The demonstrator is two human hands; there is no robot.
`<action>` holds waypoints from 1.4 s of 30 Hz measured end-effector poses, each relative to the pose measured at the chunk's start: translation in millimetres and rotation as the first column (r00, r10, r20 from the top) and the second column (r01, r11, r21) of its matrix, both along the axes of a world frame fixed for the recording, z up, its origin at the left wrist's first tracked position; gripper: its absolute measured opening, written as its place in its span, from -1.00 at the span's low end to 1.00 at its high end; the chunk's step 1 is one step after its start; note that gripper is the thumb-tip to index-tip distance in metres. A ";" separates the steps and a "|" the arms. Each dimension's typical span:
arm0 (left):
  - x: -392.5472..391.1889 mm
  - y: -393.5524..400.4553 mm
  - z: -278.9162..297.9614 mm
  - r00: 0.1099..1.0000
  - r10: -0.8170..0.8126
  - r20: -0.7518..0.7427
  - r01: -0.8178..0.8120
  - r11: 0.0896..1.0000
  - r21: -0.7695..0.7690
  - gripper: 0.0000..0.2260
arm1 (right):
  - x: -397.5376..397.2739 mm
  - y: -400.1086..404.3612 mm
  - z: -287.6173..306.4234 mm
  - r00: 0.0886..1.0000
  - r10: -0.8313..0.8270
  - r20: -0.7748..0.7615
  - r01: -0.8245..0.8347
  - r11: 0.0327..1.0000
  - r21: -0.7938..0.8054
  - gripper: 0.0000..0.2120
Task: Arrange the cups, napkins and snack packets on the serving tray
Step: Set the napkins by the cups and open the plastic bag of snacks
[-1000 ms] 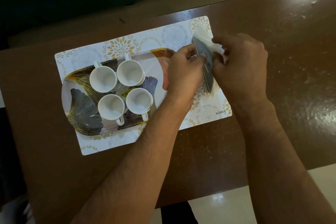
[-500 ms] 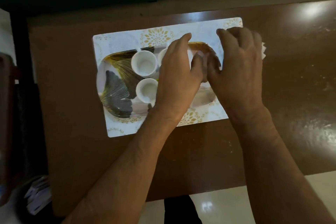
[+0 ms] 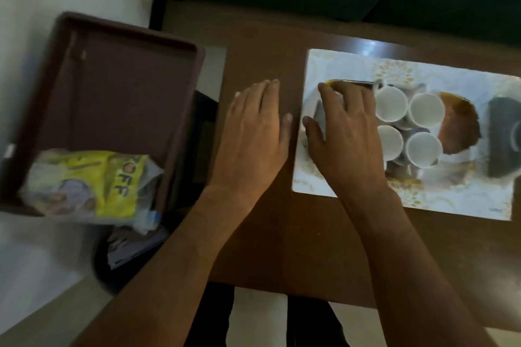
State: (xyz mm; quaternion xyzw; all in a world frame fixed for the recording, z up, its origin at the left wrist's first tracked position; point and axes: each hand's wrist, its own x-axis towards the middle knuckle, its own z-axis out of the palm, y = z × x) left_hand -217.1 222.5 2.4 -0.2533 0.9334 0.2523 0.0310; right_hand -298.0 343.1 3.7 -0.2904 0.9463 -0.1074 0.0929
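Observation:
The oval leaf-patterned serving tray (image 3: 456,160) lies on a white placemat (image 3: 423,200). Several white cups (image 3: 392,104) stand close together in its middle. My right hand (image 3: 346,135) rests with fingers spread on the tray's left end, holding nothing. Over the bare tabletop just left of the placemat, my left hand (image 3: 253,132) hovers flat and empty. A dark grey napkin holder (image 3: 504,144) sits at the tray's right end, blurred and cut by the frame edge. Yellow snack packets (image 3: 93,183) lie in a brown bin at far left.
The brown bin (image 3: 127,87) stands off the table's left edge, with a gap between it and the brown table (image 3: 282,234). A dark container with papers (image 3: 129,248) sits on the floor below. A dark green sofa runs along the back.
The view has swung left, bringing the brown bin and snack packets into sight. Both hands have left the tray's right end; the napkin holder stands there alone.

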 end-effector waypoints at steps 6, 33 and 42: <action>78.1 -72.3 2.3 0.996 0.094 0.012 -0.093 0.995 -0.032 -0.55 | 62.2 -89.8 2.1 0.988 0.130 0.082 -0.128 0.991 -0.026 -0.50; 255.3 -165.7 -92.2 0.892 0.299 -0.341 -0.306 0.951 0.032 -0.57 | 167.0 -254.5 -63.0 0.551 0.122 0.825 -0.070 0.993 -0.100 -0.71; 217.1 -198.7 -60.2 0.443 0.894 0.071 -0.391 0.122 0.912 -0.54 | 142.3 -210.1 -48.0 0.139 0.149 0.979 0.726 0.657 -0.203 -0.56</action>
